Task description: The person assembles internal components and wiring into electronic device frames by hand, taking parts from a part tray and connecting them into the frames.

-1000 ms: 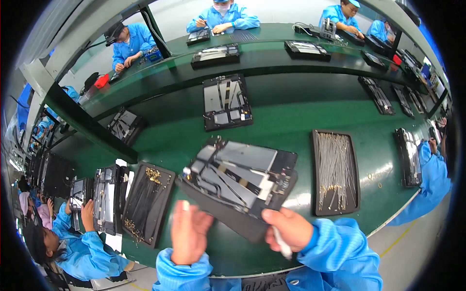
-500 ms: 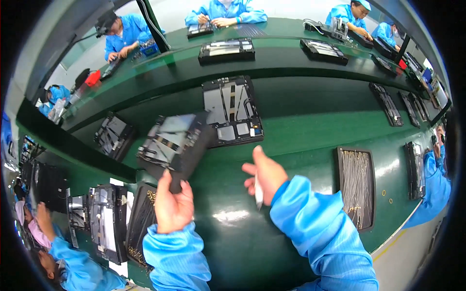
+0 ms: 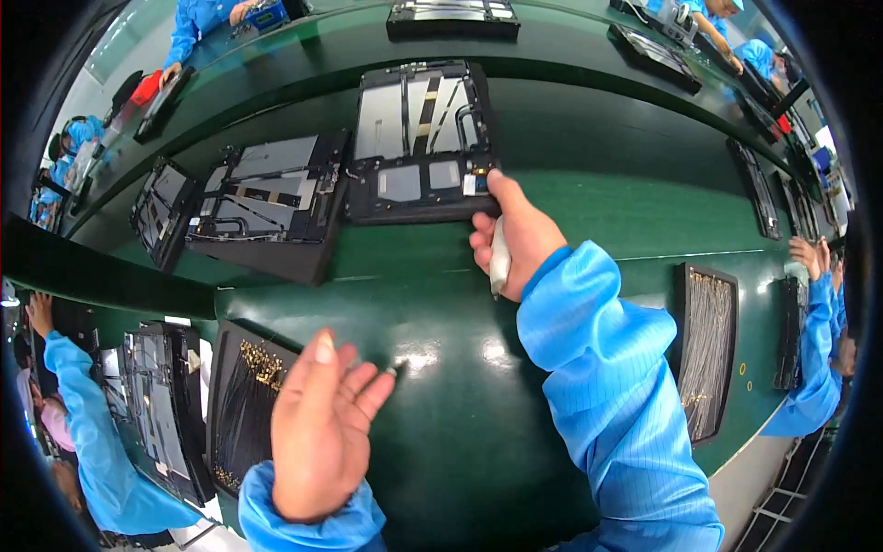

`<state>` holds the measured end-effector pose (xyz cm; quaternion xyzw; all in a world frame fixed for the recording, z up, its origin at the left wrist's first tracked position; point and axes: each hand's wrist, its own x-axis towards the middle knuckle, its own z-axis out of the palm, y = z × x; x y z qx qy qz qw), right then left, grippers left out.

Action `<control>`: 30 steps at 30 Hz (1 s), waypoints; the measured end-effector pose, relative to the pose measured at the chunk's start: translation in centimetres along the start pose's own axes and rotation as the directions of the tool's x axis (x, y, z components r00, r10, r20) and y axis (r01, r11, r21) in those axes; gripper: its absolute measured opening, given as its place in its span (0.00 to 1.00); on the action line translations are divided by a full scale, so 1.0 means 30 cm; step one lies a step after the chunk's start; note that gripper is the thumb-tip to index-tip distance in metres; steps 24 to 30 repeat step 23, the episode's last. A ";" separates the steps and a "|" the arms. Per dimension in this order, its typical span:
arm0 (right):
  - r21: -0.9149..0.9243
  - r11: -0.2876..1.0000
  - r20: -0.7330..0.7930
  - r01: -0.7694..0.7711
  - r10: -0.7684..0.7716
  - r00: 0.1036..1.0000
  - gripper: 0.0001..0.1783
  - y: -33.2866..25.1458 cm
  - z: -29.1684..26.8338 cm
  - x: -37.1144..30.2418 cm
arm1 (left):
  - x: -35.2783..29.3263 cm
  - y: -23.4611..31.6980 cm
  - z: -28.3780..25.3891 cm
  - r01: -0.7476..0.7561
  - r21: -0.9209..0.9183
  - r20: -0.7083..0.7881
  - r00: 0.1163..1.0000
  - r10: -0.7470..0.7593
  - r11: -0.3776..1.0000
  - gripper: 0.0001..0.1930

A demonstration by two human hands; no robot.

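My right hand [image 3: 526,241] pinches the lower right corner of a black foam tray [image 3: 368,219], with the thumb on top. In the tray lies an opened flat electronic device [image 3: 397,112], its grey panels, black strips and cables showing. A white, wrapped, pen-like tool [image 3: 499,259] is tucked in the same hand's palm. Lower left, my left hand [image 3: 322,432] is raised with its fingers apart and nothing held; a small pale bit shows at one fingertip. Beyond it, a second tray [image 3: 308,262] with a similar device [image 3: 262,189] rests tilted beside the first.
A tray of black cables with gold ends [image 3: 241,396] lies left, and a tray of grey cables [image 3: 708,354] right. Another device [image 3: 161,207] sits far left, with stacked devices [image 3: 166,396] nearer. A raised shelf [image 3: 570,69] crosses behind. Co-workers in blue sleeves surround the bench.
My left hand has let go of its device tray, which now rests left of the middle one, and has drawn back nearer. My right hand has reached forward and gripped the middle tray's corner.
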<state>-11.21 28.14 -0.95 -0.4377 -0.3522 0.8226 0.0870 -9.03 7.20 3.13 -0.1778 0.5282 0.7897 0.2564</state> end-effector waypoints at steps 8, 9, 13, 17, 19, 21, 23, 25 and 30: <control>-0.103 0.969 -0.018 -0.224 0.223 0.975 0.22 0.175 -0.275 -0.416 | -0.167 -0.125 -0.053 0.240 -0.043 0.145 0.962 -0.232 0.970 0.17; -0.191 0.938 0.029 -0.288 0.299 0.954 0.23 0.242 -0.309 -0.488 | -0.189 -0.158 -0.059 0.264 -0.086 0.150 0.957 -0.250 0.961 0.17; -0.559 0.732 0.316 -0.389 0.622 0.716 0.29 0.420 -0.426 -0.714 | -0.270 -0.297 -0.084 0.180 -0.071 0.261 0.953 -0.156 0.981 0.14; -0.797 0.590 0.426 -0.126 0.699 0.575 0.34 0.467 -0.461 -0.795 | -0.350 -0.279 -0.155 0.044 0.186 0.375 0.920 -0.113 0.982 0.15; -0.851 0.517 0.432 -0.090 0.788 0.438 0.35 0.449 -0.463 -0.821 | -0.341 -0.249 -0.193 -0.109 0.467 0.452 0.882 -0.132 0.877 0.17; -0.775 0.617 0.470 -0.137 0.708 0.527 0.36 0.520 -0.518 -0.840 | -0.302 -0.184 -0.217 -0.451 0.891 0.413 0.852 0.321 0.052 0.20; -0.684 0.705 0.511 -0.189 0.648 0.566 0.39 0.536 -0.553 -0.848 | -0.200 -0.114 -0.319 -0.371 0.908 0.138 0.700 0.700 0.193 0.27; -0.684 0.705 0.511 -0.189 0.648 0.566 0.39 0.536 -0.553 -0.848 | -0.200 -0.114 -0.319 -0.371 0.908 0.138 0.700 0.700 0.193 0.27; -0.684 0.705 0.511 -0.189 0.648 0.566 0.39 0.536 -0.553 -0.848 | -0.200 -0.114 -0.319 -0.371 0.908 0.138 0.700 0.700 0.193 0.27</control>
